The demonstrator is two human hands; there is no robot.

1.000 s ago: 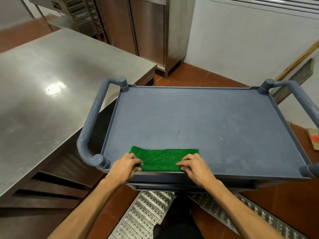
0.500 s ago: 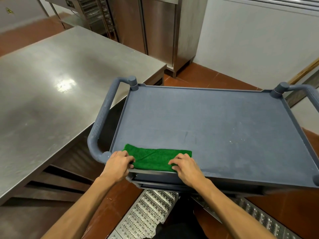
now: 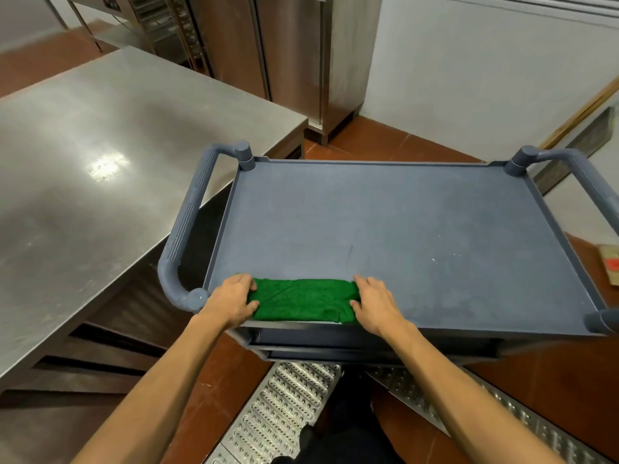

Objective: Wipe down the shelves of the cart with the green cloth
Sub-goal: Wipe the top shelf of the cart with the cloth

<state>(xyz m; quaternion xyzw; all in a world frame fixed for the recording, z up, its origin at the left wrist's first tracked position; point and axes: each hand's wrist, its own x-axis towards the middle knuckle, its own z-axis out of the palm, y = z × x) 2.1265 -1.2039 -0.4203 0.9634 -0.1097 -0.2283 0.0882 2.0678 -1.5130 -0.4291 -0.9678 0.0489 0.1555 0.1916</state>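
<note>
— Down underfoot, nearest?
— Perforated metal floor grate (image 3: 278, 406), set in red tile.
— And just above that?
— Near edge of the top shelf (image 3: 402, 222) of the cart (image 3: 368, 343), with the green cloth (image 3: 301, 299) lying folded along it, close to the left corner.
— Held?
— Yes, at both ends. Left grip (image 3: 231, 301) narrow, fingers and thumb curled on the cloth's left end; right grip (image 3: 375, 304) likewise on the right end.
— Farther out?
— Grey shelf surface with a few pale specks. Ribbed handle (image 3: 187, 229) on the left side, a matching one on the right.
— Beyond?
— Steel counter (image 3: 100, 145) to the left, just beside the cart; steel cabinets (image 3: 288, 51) and white wall (image 3: 469, 61) at the back.
</note>
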